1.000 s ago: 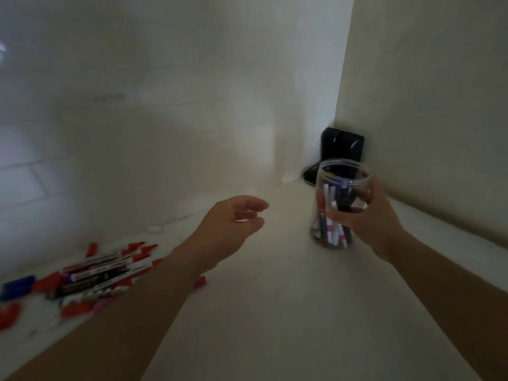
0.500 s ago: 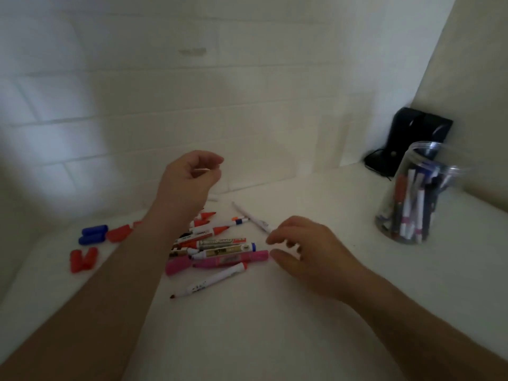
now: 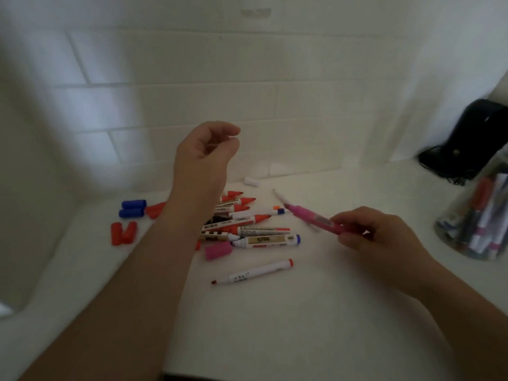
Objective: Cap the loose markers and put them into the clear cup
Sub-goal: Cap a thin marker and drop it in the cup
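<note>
My right hand [image 3: 368,237] grips an uncapped pink marker [image 3: 313,218] by its rear end, tip pointing up-left, just above the counter. My left hand [image 3: 206,152] hovers over the marker pile with fingers loosely curled and nothing in it. The pile of uncapped markers [image 3: 242,221] lies under my left wrist. A pink cap [image 3: 218,250] rests at the pile's front edge. A thin white marker with a red tip [image 3: 253,272] lies alone in front. Red caps [image 3: 123,232] and blue caps [image 3: 132,208] sit to the left. The clear cup [image 3: 479,215] holding several markers stands at the far right.
A white cap [image 3: 251,181] lies by the tiled wall [image 3: 192,92]. A black device with a cord [image 3: 472,138] sits in the right corner behind the cup. The white counter [image 3: 288,325] stretches toward me.
My right hand let go of the cup, moved left to the pile and picked up the pink marker. The view swung left, so the cup now sits at the right edge.
</note>
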Demonstrator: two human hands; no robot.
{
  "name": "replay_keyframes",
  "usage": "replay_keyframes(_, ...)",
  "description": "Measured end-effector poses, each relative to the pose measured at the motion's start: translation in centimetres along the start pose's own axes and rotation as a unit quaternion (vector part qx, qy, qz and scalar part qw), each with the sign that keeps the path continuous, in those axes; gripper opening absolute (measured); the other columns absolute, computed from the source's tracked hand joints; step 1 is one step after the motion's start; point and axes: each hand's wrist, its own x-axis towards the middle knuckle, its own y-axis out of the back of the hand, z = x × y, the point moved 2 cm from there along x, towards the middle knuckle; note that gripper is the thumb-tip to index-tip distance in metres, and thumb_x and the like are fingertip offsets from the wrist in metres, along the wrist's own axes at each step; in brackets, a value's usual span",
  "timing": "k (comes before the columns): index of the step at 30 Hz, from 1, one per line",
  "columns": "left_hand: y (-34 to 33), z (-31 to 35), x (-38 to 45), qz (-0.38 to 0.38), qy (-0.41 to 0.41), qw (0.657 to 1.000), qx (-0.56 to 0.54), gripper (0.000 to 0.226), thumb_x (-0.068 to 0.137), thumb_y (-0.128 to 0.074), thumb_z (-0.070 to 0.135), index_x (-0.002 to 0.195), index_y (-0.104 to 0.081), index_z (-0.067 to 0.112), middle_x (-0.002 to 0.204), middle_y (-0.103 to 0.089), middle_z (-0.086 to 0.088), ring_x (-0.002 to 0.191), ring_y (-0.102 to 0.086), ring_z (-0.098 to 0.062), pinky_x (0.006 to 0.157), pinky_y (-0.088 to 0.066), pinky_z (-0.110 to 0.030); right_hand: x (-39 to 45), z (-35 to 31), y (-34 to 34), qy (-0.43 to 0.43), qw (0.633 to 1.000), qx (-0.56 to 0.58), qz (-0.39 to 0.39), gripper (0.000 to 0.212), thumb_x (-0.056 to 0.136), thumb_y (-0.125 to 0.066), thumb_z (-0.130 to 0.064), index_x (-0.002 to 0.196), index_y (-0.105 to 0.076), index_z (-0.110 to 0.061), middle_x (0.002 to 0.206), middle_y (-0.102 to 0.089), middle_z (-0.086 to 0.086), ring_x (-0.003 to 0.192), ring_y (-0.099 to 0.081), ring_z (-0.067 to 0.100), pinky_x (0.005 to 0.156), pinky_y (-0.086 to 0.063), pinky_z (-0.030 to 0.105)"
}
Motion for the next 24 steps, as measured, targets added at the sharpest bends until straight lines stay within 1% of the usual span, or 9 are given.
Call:
replay_keyframes(2,1.5,1.7,-0.1,-0.051,0.015,0.997,0.064,0.014,0.096,-0.065,0.016,0.098,-0.074,0.026,0.078,-0.062,0.007,0.068,-0.051,-0.008,0.061,-0.045,-0.02,-0.3,0.1,-0.5,-0.002,1.0,0.024,0.011,0.048,0.086,-0.077,-0.003,0.092,-0.066,-0.05,0.091,-0.069,-0.01,0.087,-0.061,0.0,0.071,-0.04,0.004)
replay_keyframes(4,3.3,3.1,-0.8,-0.144,0.025,0.969,0.198,0.008,0.096,-0.067,0.032,0.096,-0.076,0.032,0.08,-0.068,0.014,0.068,-0.059,-0.002,0.064,-0.049,-0.018,-0.5,0.1,-1.2,0.009,1.0,0.022,0.01,0.048,0.085,-0.077,-0.002,0.092,-0.067,-0.048,0.091,-0.067,-0.009,0.088,-0.061,0.001,0.072,-0.041,0.004)
replay_keyframes(8,6.5,2.6,-4.4,-0.262,-0.019,0.807,0.529,0.011,0.081,-0.07,0.059,0.084,-0.071,0.048,0.081,-0.06,0.014,0.081,-0.058,-0.006,0.071,-0.047,-0.029,-0.8,0.1,-1.7,0.021,1.0,0.018,0.009,0.047,0.082,-0.08,-0.003,0.091,-0.068,-0.048,0.09,-0.063,-0.011,0.09,-0.061,0.004,0.074,-0.042,0.004)
replay_keyframes(10,6.9,1.5,-6.1,-0.283,-0.018,0.766,0.577,0.026,0.078,-0.064,0.068,0.091,-0.074,0.047,0.088,-0.056,0.019,0.091,-0.055,-0.006,0.074,-0.046,-0.029,-1.1,0.0,-2.0,0.03,0.999,0.014,0.004,0.045,0.081,-0.081,-0.004,0.091,-0.069,-0.047,0.089,-0.061,-0.012,0.088,-0.06,0.004,0.073,-0.041,0.006)
replay_keyframes(13,6.7,0.6,-7.9,-0.275,0.002,0.751,0.6,0.033,0.085,-0.06,0.071,0.104,-0.071,0.046,0.106,-0.054,0.023,0.103,-0.05,-0.001,0.073,-0.038,-0.021,-1.2,0.3,-2.1,0.037,0.999,0.003,0.003,0.04,0.081,-0.081,-0.006,0.094,-0.071,-0.043,0.088,-0.059,-0.012,0.087,-0.059,0.005,0.073,-0.041,0.008)
replay_keyframes(16,6.4,-0.4,-8.7,-0.251,-0.017,0.755,0.605,0.037,0.088,-0.056,0.071,0.108,-0.071,0.043,0.1,-0.053,0.022,0.1,-0.048,-0.002,0.076,-0.04,-0.024,-1.3,0.5,-2.1,0.028,1.0,0.004,0.005,0.038,0.082,-0.081,-0.007,0.094,-0.072,-0.042,0.089,-0.059,-0.012,0.086,-0.059,0.004,0.074,-0.041,0.008)
replay_keyframes(19,6.1,-0.2,-8.8,-0.229,-0.032,0.767,0.598,0.028,0.086,-0.066,0.058,0.102,-0.074,0.037,0.096,-0.056,0.02,0.096,-0.051,-0.003,0.079,-0.045,-0.025,-1.4,0.3,-2.0,0.031,0.999,0.011,0.013,0.041,0.082,-0.081,-0.007,0.093,-0.069,-0.045,0.089,-0.062,-0.014,0.085,-0.059,0.004,0.072,-0.041,0.008)
replay_keyframes(22,4.9,1.7,-8.3,-0.169,-0.028,0.85,0.499,0.01,0.086,-0.072,0.044,0.093,-0.069,0.037,0.09,-0.062,0.022,0.086,-0.059,0.001,0.069,-0.041,-0.011,-1.5,0.0,-1.2,0.014,0.997,0.053,0.049,0.037,0.086,-0.077,-0.01,0.092,-0.069,-0.045,0.087,-0.067,-0.021,0.083,-0.06,0.001,0.069,-0.041,0.007)
replay_keyframes(24,3.1,2.6,-7.7,-0.146,-0.004,0.897,0.416,0.009,0.09,-0.072,0.037,0.097,-0.066,0.037,0.087,-0.068,0.019,0.079,-0.064,0.005,0.063,-0.044,-0.006,-1.5,0.0,-0.5,-0.009,0.993,0.094,0.073,0.027,0.091,-0.074,-0.014,0.097,-0.072,-0.04,0.085,-0.07,-0.02,0.078,-0.06,-0.002,0.067,-0.041,0.006)
